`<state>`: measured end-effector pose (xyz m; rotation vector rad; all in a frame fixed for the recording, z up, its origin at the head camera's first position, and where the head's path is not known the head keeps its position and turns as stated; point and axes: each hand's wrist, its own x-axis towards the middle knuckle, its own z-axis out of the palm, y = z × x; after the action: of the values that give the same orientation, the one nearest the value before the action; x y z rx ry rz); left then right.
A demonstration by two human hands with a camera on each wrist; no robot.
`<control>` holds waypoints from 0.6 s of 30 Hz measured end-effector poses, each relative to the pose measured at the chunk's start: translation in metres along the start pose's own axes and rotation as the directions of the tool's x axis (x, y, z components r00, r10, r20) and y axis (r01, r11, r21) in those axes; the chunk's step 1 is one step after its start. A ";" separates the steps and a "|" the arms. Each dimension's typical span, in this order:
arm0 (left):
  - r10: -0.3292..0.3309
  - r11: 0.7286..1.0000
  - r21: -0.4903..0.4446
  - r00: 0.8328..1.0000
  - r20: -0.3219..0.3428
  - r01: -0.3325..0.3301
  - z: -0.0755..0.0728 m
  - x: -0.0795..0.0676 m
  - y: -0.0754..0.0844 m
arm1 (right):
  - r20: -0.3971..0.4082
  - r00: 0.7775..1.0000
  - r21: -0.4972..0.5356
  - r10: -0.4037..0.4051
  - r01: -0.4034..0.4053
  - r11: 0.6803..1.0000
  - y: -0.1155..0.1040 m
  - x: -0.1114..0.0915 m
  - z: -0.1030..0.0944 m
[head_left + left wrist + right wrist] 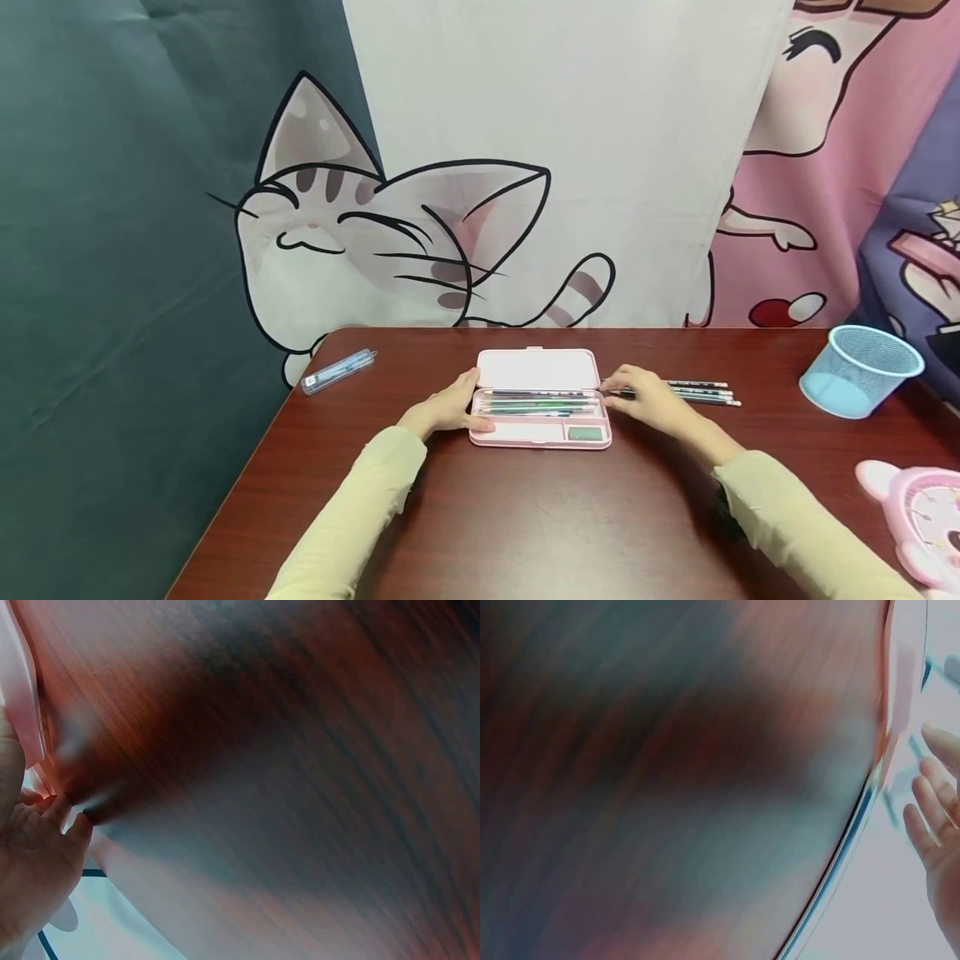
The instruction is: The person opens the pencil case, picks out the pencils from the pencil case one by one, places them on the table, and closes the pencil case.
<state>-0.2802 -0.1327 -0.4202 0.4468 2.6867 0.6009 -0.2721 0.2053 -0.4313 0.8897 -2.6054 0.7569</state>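
An open pink pencil case (540, 443) lies on the table with its white-lined lid folded back. Several pencils (536, 408) fill its rear compartment; a green eraser (585, 433) sits in the front right one. My left hand (448, 406) grips the case's left end, thumb over the front rim and fingers along the side; in the left wrist view the case edge shows beside the left thumb (9, 761). At the case's right end, my right hand (647, 400) touches the side with fingers fairly straight. Several dark pencils (705, 393) on the table run partly hidden beneath it.
A slim blue clear-lidded box (337, 372) lies at the table's back left. At the right stand a light-blue mesh pen holder (862, 375) and a pink animal-shaped clock (918, 517). A cartoon curtain (637, 125) hangs behind the table (570, 525).
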 end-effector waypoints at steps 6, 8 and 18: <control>0.014 1.000 -0.003 1.000 -0.003 -0.014 0.001 0.001 0.001 | 0.157 0.988 -0.017 -0.008 0.011 1.000 -0.021 0.018 0.016; 0.018 1.000 0.005 1.000 -0.002 -0.018 0.002 0.002 0.002 | 0.172 0.984 -0.040 -0.033 0.040 0.998 -0.024 0.020 0.019; 0.009 1.000 0.004 1.000 -0.008 -0.009 0.000 0.000 0.000 | 0.179 0.975 -0.095 -0.130 0.149 0.984 -0.027 0.025 0.025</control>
<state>-0.2807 -0.1327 -0.4204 0.4591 2.6951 0.6009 -0.2767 0.1606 -0.4306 1.1369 -2.6654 0.5181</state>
